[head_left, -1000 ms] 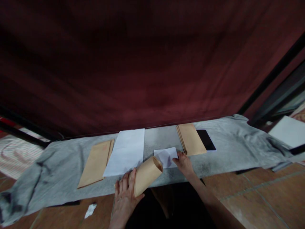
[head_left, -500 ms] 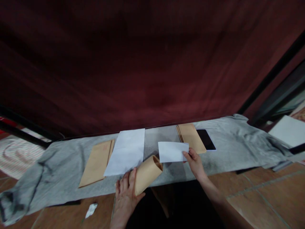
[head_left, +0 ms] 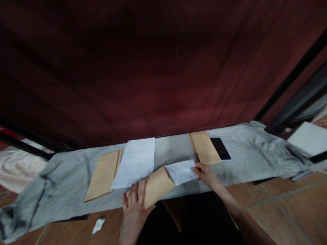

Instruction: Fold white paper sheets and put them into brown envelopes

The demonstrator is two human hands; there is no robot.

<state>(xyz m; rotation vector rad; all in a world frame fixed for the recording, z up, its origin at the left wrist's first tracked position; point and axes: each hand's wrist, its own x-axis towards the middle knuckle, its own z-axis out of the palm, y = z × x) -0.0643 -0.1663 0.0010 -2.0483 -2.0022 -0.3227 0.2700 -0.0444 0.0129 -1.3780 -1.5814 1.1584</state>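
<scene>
My left hand [head_left: 135,206] grips a brown paper envelope [head_left: 157,186] near the front edge of the cloth, its mouth facing right. Between the thumb and fingers of my right hand [head_left: 203,173] is the right end of a folded white sheet of paper [head_left: 183,171]. The sheet's left end sits in the envelope's mouth, so that end is hidden. Just left of the envelope lies a stack of white paper [head_left: 136,160]. Beyond my right hand is a pile of brown envelopes [head_left: 204,148].
More brown envelopes [head_left: 103,173] lie at the left on the grey cloth [head_left: 63,185]. A dark-screened tablet or phone [head_left: 221,148] is partly under the right pile. Behind hangs a dark red curtain [head_left: 166,85]. A crumpled white scrap [head_left: 98,225] lies on the tiled floor.
My right hand has moved the folded sheet left and down, and its left end has gone into the envelope's mouth. My left hand has stayed nearly still on the envelope.
</scene>
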